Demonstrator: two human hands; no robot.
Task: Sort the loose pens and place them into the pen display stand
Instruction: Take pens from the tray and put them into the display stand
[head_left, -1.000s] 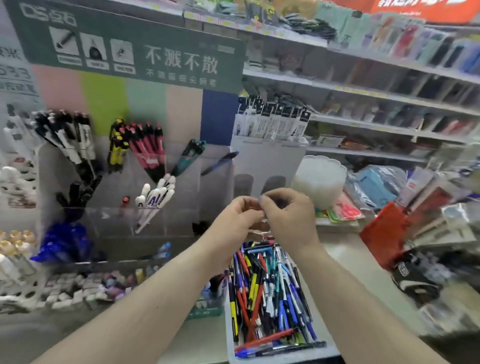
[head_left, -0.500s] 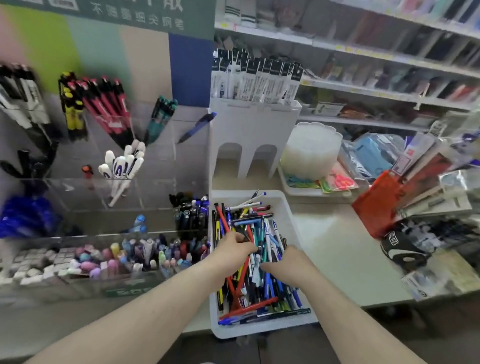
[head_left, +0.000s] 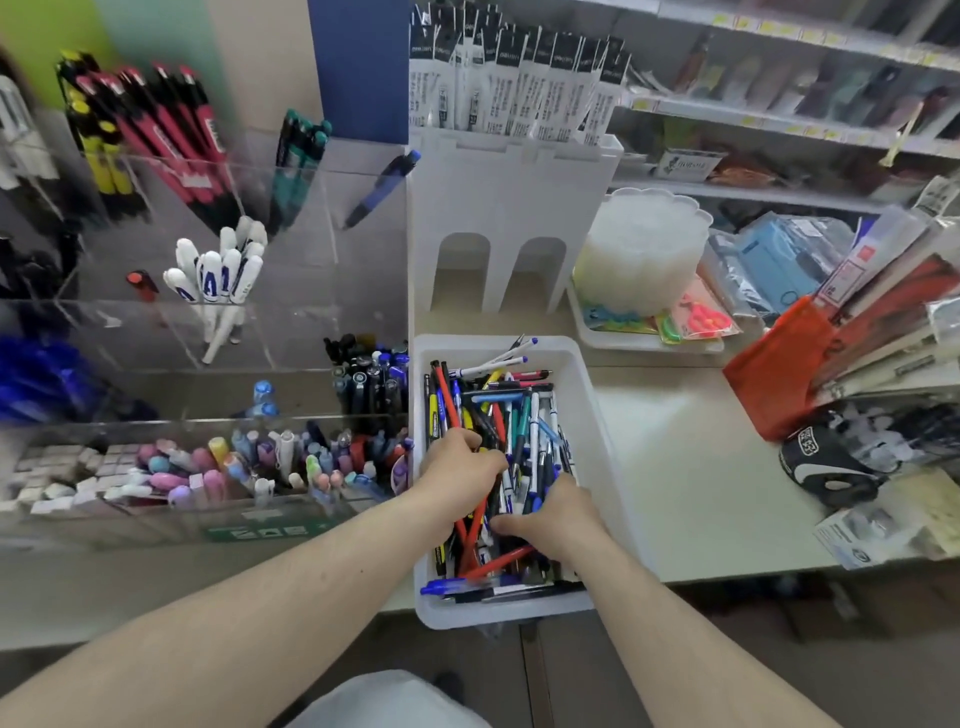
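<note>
- The left hand (head_left: 460, 475) lies palm-down in the white bin (head_left: 589, 415), its grip curled into the heap of loose pens (head_left: 514, 415); fingers are buried among the barrels, so whether they hold one pen or merely rake through them cannot be told.
- The right hand (head_left: 553, 519) sits just beside the left grip, nearer the person, fingers bent down and into the same heap; its fingertips are hidden among the pens, so what it holds, if anything, cannot be told.
- A red pen (head_left: 470, 530) runs under the left hand, between the two grips.
- Beyond both grips the pens lie crisscrossed in red, blue, green, yellow, black and white; a blue pen (head_left: 441, 588) lies across the near end of the bin, on the person's side of the right grip.
- The bin rests on the pale worktop (head_left: 691, 467), its near edge overhanging the front.
- To the left of the left grip stands the clear pen display stand (head_left: 291, 332), tiered in compartments.
- Its far tier holds red pens (head_left: 171, 135), teal pens (head_left: 296, 156) and one blue pen (head_left: 382, 189); a lower compartment holds white pens (head_left: 218, 280).
- The tier nearest the left grip is packed with pastel-capped pens (head_left: 270, 467).
- Straight beyond the grips stands a white holder (head_left: 511, 208) of packaged refills.
</note>
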